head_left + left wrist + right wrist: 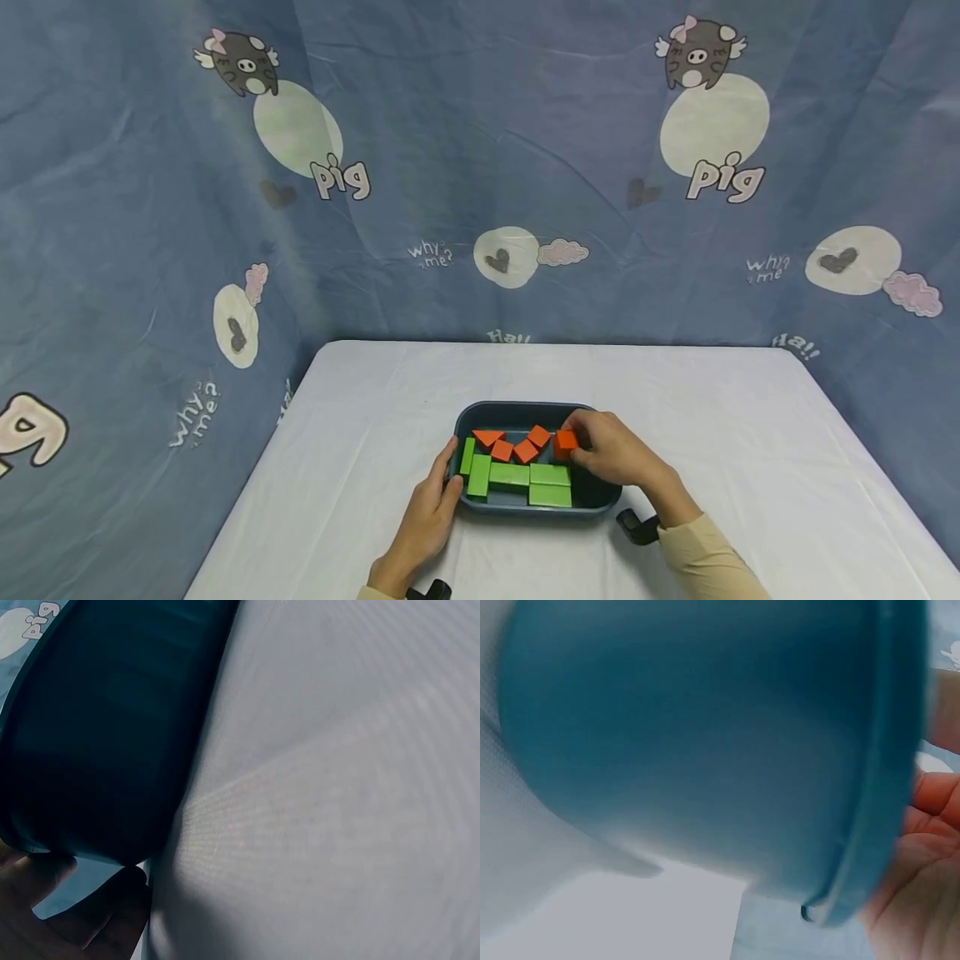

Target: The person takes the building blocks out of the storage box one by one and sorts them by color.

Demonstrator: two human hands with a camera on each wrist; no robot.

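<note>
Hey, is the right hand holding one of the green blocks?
No, in the head view the right hand has an orange block in its grip, while the green blocks lie in the tray.

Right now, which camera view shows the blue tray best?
The head view: it looks down into the blue tray, showing green blocks and orange blocks inside. The left wrist view shows its dark outer wall close up; the right wrist view, its outer wall and part of the rim.

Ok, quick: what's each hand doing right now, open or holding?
Left hand: open, fingertips touching the left end of the blue tray.
Right hand: closed, pinching an orange block over the tray.
</note>
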